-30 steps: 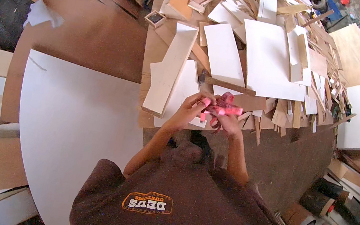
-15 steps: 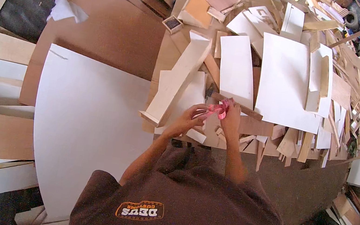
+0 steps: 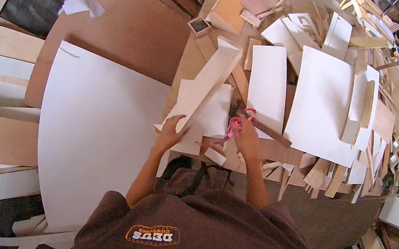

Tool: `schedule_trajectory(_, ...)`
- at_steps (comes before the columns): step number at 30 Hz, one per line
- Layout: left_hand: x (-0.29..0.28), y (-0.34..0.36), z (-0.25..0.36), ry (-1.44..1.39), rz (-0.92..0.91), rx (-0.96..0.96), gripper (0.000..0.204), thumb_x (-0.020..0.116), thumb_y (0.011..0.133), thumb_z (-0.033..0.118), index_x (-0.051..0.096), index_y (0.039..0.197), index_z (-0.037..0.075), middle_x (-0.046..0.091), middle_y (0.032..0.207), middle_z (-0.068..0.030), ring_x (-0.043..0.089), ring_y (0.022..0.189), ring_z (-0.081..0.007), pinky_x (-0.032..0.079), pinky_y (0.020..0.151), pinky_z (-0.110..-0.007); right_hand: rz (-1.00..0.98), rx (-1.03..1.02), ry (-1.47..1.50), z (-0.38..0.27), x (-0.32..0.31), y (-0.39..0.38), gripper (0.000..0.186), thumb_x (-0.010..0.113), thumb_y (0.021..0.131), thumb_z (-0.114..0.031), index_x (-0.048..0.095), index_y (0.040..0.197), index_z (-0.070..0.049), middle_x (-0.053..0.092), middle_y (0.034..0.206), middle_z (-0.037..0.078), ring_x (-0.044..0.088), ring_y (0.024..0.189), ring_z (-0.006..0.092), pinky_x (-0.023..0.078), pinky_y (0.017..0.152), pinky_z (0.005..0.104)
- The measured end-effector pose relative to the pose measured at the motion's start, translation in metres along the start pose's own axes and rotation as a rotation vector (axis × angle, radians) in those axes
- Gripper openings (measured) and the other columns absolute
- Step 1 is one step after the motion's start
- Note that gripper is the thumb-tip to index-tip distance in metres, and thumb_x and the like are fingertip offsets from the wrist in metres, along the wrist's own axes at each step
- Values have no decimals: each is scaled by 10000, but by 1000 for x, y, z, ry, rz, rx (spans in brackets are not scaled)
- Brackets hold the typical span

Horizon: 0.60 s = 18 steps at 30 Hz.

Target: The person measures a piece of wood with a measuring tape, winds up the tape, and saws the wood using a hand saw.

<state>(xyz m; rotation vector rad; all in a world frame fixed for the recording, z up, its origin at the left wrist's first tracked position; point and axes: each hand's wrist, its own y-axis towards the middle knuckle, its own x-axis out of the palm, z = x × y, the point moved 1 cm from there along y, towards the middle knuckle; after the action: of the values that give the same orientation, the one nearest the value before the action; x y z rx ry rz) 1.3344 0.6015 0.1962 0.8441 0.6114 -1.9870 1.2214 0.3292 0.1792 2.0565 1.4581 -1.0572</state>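
My right hand (image 3: 246, 136) is closed around a bunched, looped pink strip (image 3: 234, 125), like a ribbon or tape. One loop shows above the fingers, and a loose end trails left over the table's near edge. My left hand (image 3: 171, 133) rests with fingers apart on the lower end of a long, pale wooden piece (image 3: 202, 91), which lies slanted and has a raised side. Beneath and beside it lie white panels (image 3: 214, 116). Just beyond my right hand is a narrow brown wood strip (image 3: 271, 130), with a small dark object (image 3: 236, 107) near its left end.
White boards (image 3: 320, 102) and many offcuts cover the table's right side. A small open wooden box (image 3: 199, 27) stands farther back. To my left lie a large white sheet (image 3: 97, 145) and a brown panel (image 3: 126, 29). Scrap pieces (image 3: 318, 172) jut past the near edge.
My left hand has let go of the pink strip and moved left onto the slanted wooden piece. My right hand keeps the strip, slightly lower and to the left. The view has shifted a little.
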Motion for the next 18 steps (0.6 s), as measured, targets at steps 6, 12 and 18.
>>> schedule_trajectory(6, -42, 1, -100, -19, 33, -54, 476, 740, 829, 316, 613, 1214, 65, 629, 1178, -168, 533, 1168, -354, 367, 1048, -447, -171, -18, 359, -68, 64, 5, 637, 605, 924, -396, 424, 1375, 16, 674, 966, 194, 665, 841, 304, 515, 792, 411)
schedule_trajectory(12, -59, 8, -103, -293, -361, 207, 475, 828, 732, 261, 665, 1141, 86, 638, 1175, -150, 571, 1118, -341, 430, 972, -440, -48, 279, 312, -116, 139, 15, 828, 644, 885, -422, 257, 1434, 61, 656, 999, 265, 657, 898, 376, 505, 814, 440)
schedule_trajectory(18, -61, 21, -147, -184, -502, 317, 341, 833, 678, 187, 733, 995, 111, 705, 956, -115, 657, 977, -291, 511, 813, -388, 138, 328, 103, -119, 175, 10, 771, 675, 834, -329, 311, 1381, 75, 654, 941, 275, 656, 876, 403, 511, 795, 472)
